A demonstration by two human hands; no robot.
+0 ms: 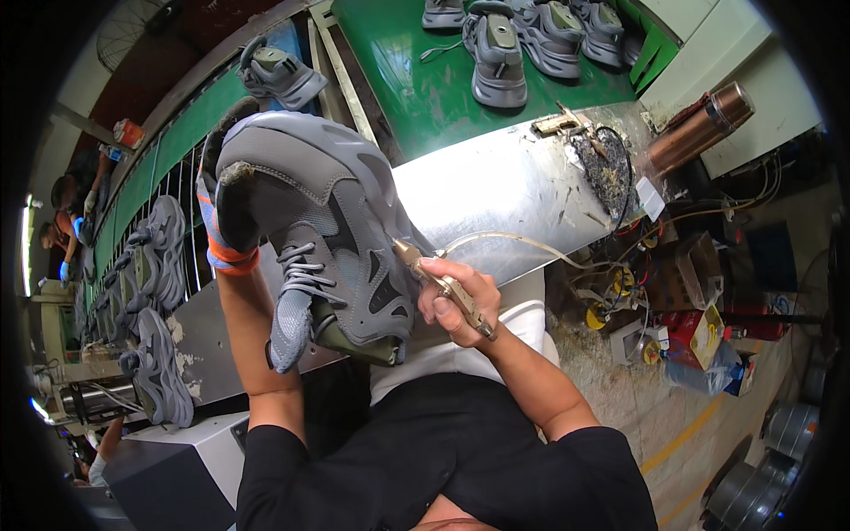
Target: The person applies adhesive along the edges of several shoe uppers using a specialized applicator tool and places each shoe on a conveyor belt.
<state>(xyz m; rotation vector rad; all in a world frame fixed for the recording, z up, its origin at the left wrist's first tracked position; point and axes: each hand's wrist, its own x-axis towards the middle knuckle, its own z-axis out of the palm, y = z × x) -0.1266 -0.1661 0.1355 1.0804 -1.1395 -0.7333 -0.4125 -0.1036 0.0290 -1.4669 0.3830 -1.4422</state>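
Observation:
A grey sneaker (354, 199) with laces and an olive-green heel lining is held up before me, tilted, its heel end toward me. My left hand (228, 190), in a dark glove with an orange and light-blue cuff, is closed on its toe end from the left; some of the fingers are hidden. In my bare right hand (481, 288) is a slim metal nozzle gun (409, 254), gripped by the fingers. Its tip is close to the side of the sole; whether it touches I cannot tell. A clear hose (496, 235) curves off near the gun toward the right.
Several similar shoes stand on a green belt (398, 80) ahead. More sneakers (159, 367) line a rack at left. A metal worktop (478, 190) bears dried residue and a copper-coloured flask (704, 128). Boxes (686, 341) and cables crowd the right. Other people work far left.

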